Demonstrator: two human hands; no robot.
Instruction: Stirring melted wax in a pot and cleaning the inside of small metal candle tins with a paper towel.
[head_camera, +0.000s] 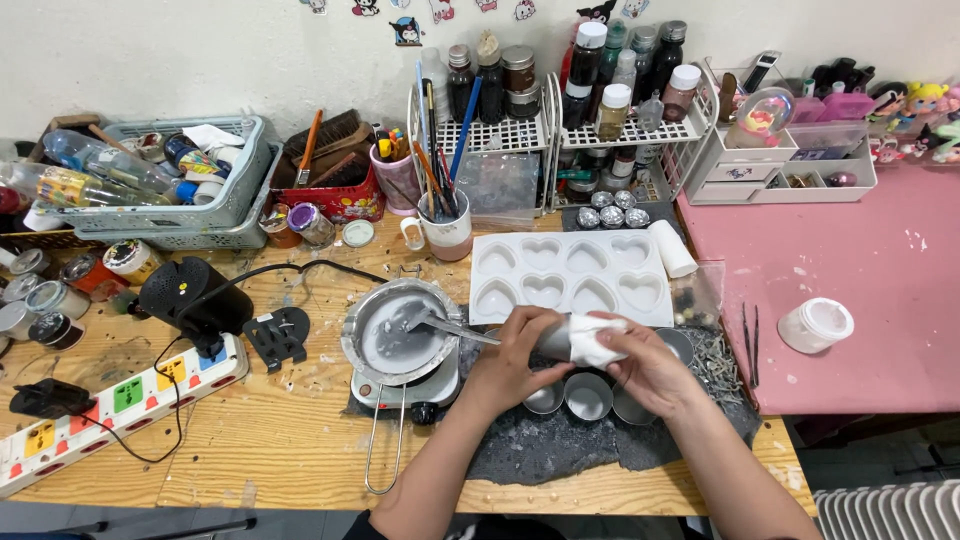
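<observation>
My left hand (512, 358) grips a small round metal tin (553, 341) tipped on its side, above several more empty tins (588, 396) on a dark grey mat (540, 445). My right hand (645, 367) presses a crumpled white tissue (592, 338) against the tin's mouth. Just left, a metal saucepan (395, 335) with whitish wax and a spoon (440, 324) in it sits on a small white hotplate (440, 385). Behind my hands lies a white heart-shaped silicone mould (570, 275).
A white power strip (120, 405) with coloured switches and a black plug lie on the wooden table at left. Baskets of bottles, a brush mug, and wire racks of jars line the back. A pink table (850, 270) on the right holds a white lidded jar (817, 324) and tweezers.
</observation>
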